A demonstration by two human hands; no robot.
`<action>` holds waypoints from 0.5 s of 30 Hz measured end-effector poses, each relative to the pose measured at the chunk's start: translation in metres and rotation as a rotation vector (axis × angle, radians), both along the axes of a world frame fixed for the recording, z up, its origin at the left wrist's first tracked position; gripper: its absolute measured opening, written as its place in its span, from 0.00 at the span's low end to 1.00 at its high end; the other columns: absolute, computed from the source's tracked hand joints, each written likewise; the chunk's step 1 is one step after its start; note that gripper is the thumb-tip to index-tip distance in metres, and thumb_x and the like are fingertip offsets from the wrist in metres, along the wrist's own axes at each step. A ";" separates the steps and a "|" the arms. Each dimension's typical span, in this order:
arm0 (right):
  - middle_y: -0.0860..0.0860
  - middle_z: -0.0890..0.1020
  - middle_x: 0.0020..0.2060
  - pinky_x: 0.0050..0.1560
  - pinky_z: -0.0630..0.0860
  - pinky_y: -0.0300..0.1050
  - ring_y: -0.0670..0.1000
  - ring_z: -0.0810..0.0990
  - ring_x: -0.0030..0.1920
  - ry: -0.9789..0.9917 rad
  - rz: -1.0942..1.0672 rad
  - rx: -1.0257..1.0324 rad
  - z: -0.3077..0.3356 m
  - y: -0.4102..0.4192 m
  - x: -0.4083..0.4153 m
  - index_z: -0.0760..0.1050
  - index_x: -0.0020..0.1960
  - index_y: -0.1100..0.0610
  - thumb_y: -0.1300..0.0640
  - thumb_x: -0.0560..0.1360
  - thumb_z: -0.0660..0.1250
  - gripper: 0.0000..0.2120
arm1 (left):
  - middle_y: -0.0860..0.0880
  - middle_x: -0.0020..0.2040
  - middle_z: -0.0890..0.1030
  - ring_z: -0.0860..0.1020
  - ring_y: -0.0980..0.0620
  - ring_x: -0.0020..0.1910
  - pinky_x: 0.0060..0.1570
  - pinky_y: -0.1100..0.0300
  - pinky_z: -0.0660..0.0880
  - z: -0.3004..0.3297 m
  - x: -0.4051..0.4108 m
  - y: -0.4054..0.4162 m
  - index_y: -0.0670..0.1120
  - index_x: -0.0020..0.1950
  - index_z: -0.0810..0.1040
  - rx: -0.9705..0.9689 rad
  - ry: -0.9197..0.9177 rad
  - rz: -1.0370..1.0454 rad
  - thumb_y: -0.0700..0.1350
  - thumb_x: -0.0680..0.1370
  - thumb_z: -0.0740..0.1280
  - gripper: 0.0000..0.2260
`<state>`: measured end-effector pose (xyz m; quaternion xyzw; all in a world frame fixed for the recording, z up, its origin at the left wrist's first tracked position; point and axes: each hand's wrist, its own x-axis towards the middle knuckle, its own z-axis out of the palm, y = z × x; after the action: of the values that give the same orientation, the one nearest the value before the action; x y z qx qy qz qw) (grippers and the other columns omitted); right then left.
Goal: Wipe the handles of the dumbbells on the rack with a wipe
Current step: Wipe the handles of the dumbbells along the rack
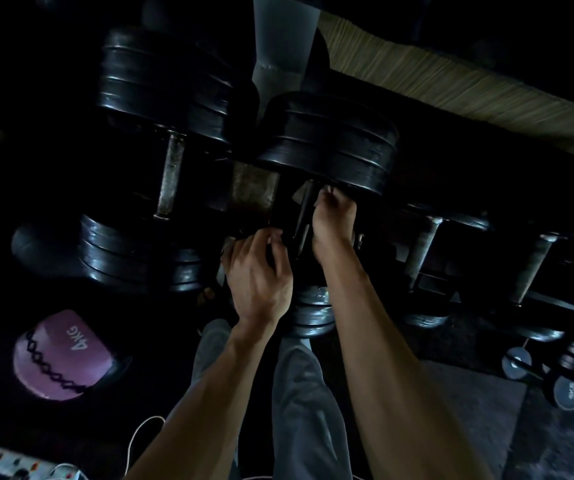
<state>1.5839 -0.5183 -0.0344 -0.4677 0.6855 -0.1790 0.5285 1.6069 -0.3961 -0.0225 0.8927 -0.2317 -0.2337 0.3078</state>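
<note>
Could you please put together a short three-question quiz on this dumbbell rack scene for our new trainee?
1. True or false: the right hand is at the dark metal handle of the black plated dumbbell in the middle.
2. What weight is printed on the round pink medicine ball?
3. Where is the left hand? A) on the pink ball B) at the near end of that same dumbbell C) on the white power strip

Key: 1 true; 2 4 kg; 3 B.
</note>
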 end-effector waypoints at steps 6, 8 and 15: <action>0.43 0.69 0.27 0.26 0.63 0.29 0.40 0.68 0.23 0.040 0.089 -0.097 0.017 0.021 -0.015 0.70 0.35 0.53 0.60 0.84 0.59 0.18 | 0.54 0.46 0.84 0.79 0.50 0.49 0.62 0.45 0.69 0.002 0.000 0.000 0.51 0.50 0.81 -0.011 -0.008 0.000 0.50 0.79 0.53 0.16; 0.43 0.68 0.26 0.26 0.63 0.30 0.40 0.68 0.23 0.050 0.104 -0.140 0.016 0.024 -0.011 0.67 0.33 0.52 0.60 0.84 0.59 0.20 | 0.54 0.45 0.84 0.79 0.49 0.48 0.60 0.44 0.71 0.001 0.000 0.001 0.51 0.50 0.81 -0.012 -0.011 -0.003 0.50 0.79 0.54 0.15; 0.47 0.74 0.29 0.31 0.66 0.31 0.42 0.70 0.27 0.096 0.118 -0.219 0.010 0.024 -0.006 0.72 0.37 0.62 0.63 0.83 0.59 0.16 | 0.53 0.44 0.84 0.80 0.48 0.47 0.59 0.41 0.72 0.003 0.000 0.000 0.50 0.49 0.81 -0.012 -0.008 0.014 0.48 0.79 0.55 0.15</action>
<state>1.5779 -0.4938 -0.0249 -0.5702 0.6576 -0.1988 0.4505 1.6068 -0.3963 -0.0193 0.8934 -0.2281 -0.2269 0.3137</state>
